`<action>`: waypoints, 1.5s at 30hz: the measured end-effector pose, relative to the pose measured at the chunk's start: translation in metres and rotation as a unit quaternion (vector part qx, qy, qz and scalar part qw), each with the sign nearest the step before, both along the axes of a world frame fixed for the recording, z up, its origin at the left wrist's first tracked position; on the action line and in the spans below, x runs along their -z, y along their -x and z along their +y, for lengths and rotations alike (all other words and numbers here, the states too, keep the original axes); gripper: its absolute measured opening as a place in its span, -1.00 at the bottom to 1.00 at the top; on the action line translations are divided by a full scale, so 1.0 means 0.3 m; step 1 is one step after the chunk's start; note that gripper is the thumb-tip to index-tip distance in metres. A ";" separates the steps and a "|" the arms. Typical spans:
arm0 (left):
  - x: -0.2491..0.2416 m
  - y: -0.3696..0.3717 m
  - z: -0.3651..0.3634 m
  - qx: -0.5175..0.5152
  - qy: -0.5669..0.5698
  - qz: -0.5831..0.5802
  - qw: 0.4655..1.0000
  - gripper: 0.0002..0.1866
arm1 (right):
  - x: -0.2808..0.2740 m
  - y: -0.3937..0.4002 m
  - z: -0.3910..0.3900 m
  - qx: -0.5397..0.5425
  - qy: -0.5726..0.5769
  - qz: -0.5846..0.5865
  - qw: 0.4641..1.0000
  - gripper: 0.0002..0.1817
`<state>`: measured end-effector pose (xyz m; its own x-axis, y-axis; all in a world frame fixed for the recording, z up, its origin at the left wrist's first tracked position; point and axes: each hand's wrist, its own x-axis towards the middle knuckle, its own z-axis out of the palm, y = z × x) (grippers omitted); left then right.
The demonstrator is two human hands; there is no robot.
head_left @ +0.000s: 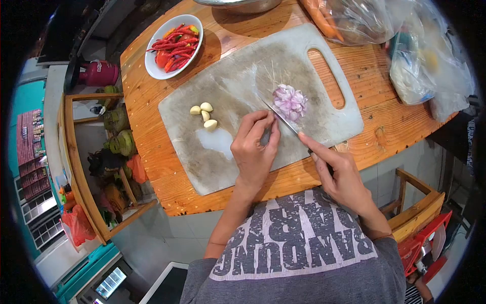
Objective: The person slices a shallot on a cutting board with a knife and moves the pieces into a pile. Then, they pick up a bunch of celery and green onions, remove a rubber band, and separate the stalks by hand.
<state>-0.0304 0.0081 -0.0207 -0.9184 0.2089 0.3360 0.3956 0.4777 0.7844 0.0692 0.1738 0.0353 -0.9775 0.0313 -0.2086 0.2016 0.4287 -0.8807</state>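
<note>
My right hand (336,175) is closed round the handle of a knife (284,120), its index finger stretched along the top of the blade. The blade lies over the cutting board (238,76), beside a pile of sliced shallots (290,101). My left hand (257,139) is just left of the blade with thumb and fingertips pinched together near its edge; what sits between them is too small or hidden to make out. Several peeled garlic cloves (205,114) rest on the left part of the board, above a wet whitish patch.
A white bowl (148,60) of red chillies and tomatoes stands at the upper left of the wooden table (147,106). A metal bowl (243,5) is at the top edge. Plastic bags (420,55), one with carrots (323,23), lie at the upper right.
</note>
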 end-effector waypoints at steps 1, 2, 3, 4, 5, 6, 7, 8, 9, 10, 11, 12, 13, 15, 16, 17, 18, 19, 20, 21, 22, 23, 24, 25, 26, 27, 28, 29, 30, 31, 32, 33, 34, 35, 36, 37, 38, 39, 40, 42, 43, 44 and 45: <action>-0.002 0.001 -0.001 0.001 0.002 0.002 1.000 -0.81 | 0.008 0.011 -0.008 -0.002 -0.007 0.009 1.000 -0.39; -0.001 0.002 -0.003 0.004 0.002 0.004 1.000 -0.81 | 0.018 0.021 -0.016 -0.003 -0.015 0.019 1.000 -0.39; 0.002 0.002 -0.006 0.007 0.002 0.005 1.000 -0.81 | 0.041 0.030 -0.023 0.000 -0.008 0.036 0.999 -0.40; 0.005 0.003 -0.006 0.011 0.001 0.007 1.000 -0.81 | 0.075 0.042 -0.031 0.004 0.000 0.054 0.999 -0.40; 0.010 0.006 -0.004 0.013 -0.001 0.013 1.000 -0.81 | 0.084 0.048 -0.034 0.007 0.003 0.065 0.998 -0.40; 0.017 0.009 -0.004 0.014 -0.003 0.020 1.000 -0.80 | 0.092 0.054 -0.037 0.010 0.006 0.075 0.997 -0.40; 0.019 0.006 -0.005 0.015 -0.004 0.024 1.000 -0.80 | 0.092 0.051 -0.041 0.013 0.006 0.074 0.997 -0.40; 0.016 0.002 -0.006 0.013 0.000 0.020 1.000 -0.81 | 0.090 0.044 -0.041 0.015 0.005 0.076 0.997 -0.40; 0.011 -0.001 -0.006 0.011 0.003 0.016 1.000 -0.81 | 0.088 0.038 -0.041 0.017 0.003 0.079 0.997 -0.41; 0.007 0.004 -0.003 0.008 0.006 0.016 1.000 -0.82 | 0.086 0.030 -0.038 0.016 0.000 0.086 0.996 -0.41; 0.006 0.007 -0.004 0.009 0.006 0.018 1.000 -0.82 | 0.083 0.021 -0.038 0.015 -0.002 0.093 0.996 -0.41; 0.008 0.010 -0.005 0.010 0.007 0.020 1.000 -0.82 | 0.074 0.015 -0.031 0.012 -0.007 0.084 0.996 -0.41; 0.009 0.008 -0.007 0.012 0.008 0.020 1.000 -0.82 | 0.057 0.006 -0.020 0.008 -0.013 0.072 0.997 -0.41; 0.003 0.007 -0.005 0.004 0.015 0.009 1.000 -0.81 | 0.044 -0.011 -0.011 0.006 -0.027 0.060 0.998 -0.42; -0.001 0.010 -0.002 0.000 0.018 0.006 1.000 -0.81 | 0.042 -0.015 -0.009 0.005 -0.034 0.061 0.998 -0.43; -0.006 0.013 0.002 -0.002 0.013 0.005 1.000 -0.81 | 0.043 -0.014 -0.007 0.004 -0.042 0.062 0.997 -0.43; -0.010 0.014 0.004 -0.005 0.009 0.003 1.000 -0.81 | 0.047 -0.008 -0.009 0.000 -0.055 0.074 0.996 -0.44; -0.013 0.012 0.006 -0.007 0.005 0.001 1.000 -0.80 | 0.054 -0.002 -0.015 -0.004 -0.067 0.085 0.994 -0.45; -0.010 0.013 0.006 -0.008 0.011 0.007 1.000 -0.80 | 0.062 0.004 -0.020 -0.006 -0.080 0.097 0.992 -0.45; -0.004 0.015 0.002 -0.009 0.018 0.013 1.000 -0.80 | 0.068 0.006 -0.024 -0.007 -0.092 0.098 0.991 -0.46; 0.001 0.017 0.001 -0.010 0.025 0.020 0.999 -0.80 | 0.075 0.008 -0.028 -0.007 -0.104 0.099 0.990 -0.47; -0.003 0.021 0.004 -0.008 0.018 0.026 0.999 -0.80 | 0.075 0.014 -0.027 -0.006 -0.116 0.106 0.988 -0.48; 0.004 0.021 -0.001 -0.007 0.008 0.025 1.000 -0.80 | 0.076 0.022 -0.026 0.005 -0.084 0.097 0.992 -0.49; 0.004 0.019 0.000 -0.008 0.002 0.023 1.000 -0.79 | 0.077 0.019 -0.016 0.015 -0.049 0.088 0.995 -0.49; -0.001 0.019 -0.001 -0.009 0.006 0.022 1.000 -0.80 | 0.079 0.014 -0.010 0.024 -0.014 0.077 0.997 -0.50; -0.006 0.018 -0.005 -0.009 0.010 0.018 1.000 -0.80 | 0.071 0.012 -0.005 0.022 -0.007 0.056 0.998 -0.50; -0.014 0.018 -0.006 -0.008 0.014 0.015 1.000 -0.81 | 0.052 0.013 0.007 0.021 -0.001 0.034 0.999 -0.50; -0.029 0.015 -0.010 -0.010 0.015 0.008 1.000 -0.81 | 0.041 0.013 0.017 0.021 0.004 0.014 1.000 -0.50; -0.050 0.009 -0.017 -0.012 0.015 0.002 1.000 -0.81 | 0.047 0.007 0.021 0.022 0.009 0.037 0.999 -0.50; -0.064 0.007 -0.024 -0.015 0.017 -0.005 1.000 -0.82 | 0.062 0.000 0.022 0.022 0.015 0.061 0.998 -0.50; -0.067 0.014 -0.030 -0.001 0.037 0.001 0.999 -0.82 | 0.076 -0.001 0.021 0.020 0.021 0.085 0.996 -0.50; -0.068 0.020 -0.036 0.012 0.058 0.006 0.998 -0.81 | 0.086 0.001 0.020 0.021 0.021 0.089 0.996 -0.50; -0.067 0.020 -0.041 0.023 0.080 0.009 0.996 -0.81 | 0.095 0.001 0.018 0.020 0.022 0.092 0.995 -0.50; -0.059 0.021 -0.042 0.038 0.091 0.013 0.995 -0.80 | 0.099 0.002 0.015 0.018 0.024 0.095 0.995 -0.50; -0.045 0.032 -0.037 0.053 0.102 0.020 0.993 -0.79 | 0.099 0.007 0.014 0.020 0.023 0.096 0.995 -0.50; -0.035 0.035 -0.035 0.070 0.114 0.025 0.991 -0.79 | 0.097 0.008 0.013 0.022 0.023 0.096 0.995 -0.50; -0.030 0.033 -0.031 0.066 0.101 0.004 0.993 -0.78 | 0.093 0.008 0.015 0.027 0.022 0.095 0.995 -0.50; -0.040 0.031 -0.027 0.060 0.088 -0.009 0.994 -0.78 | 0.078 0.009 0.016 0.026 0.022 0.072 0.997 -0.50; -0.057 0.026 -0.021 0.054 0.075 -0.021 0.995 -0.78 | 0.056 0.010 0.019 0.025 0.021 0.049 0.998 -0.49; -0.066 0.012 -0.022 0.047 0.057 -0.036 0.997 -0.78 | 0.051 0.007 0.021 0.023 0.020 0.046 0.998 -0.49; -0.063 0.003 -0.031 0.047 0.052 -0.040 0.997 -0.78 | 0.063 -0.002 0.014 0.022 0.019 0.065 0.997 -0.48; -0.060 0.001 -0.037 0.046 0.047 -0.043 0.997 -0.78 | 0.069 -0.006 0.010 0.022 0.018 0.085 0.996 -0.48; -0.046 0.008 -0.046 0.055 0.057 -0.023 0.997 -0.79 | 0.069 -0.004 0.006 0.014 -0.010 0.090 0.996 -0.48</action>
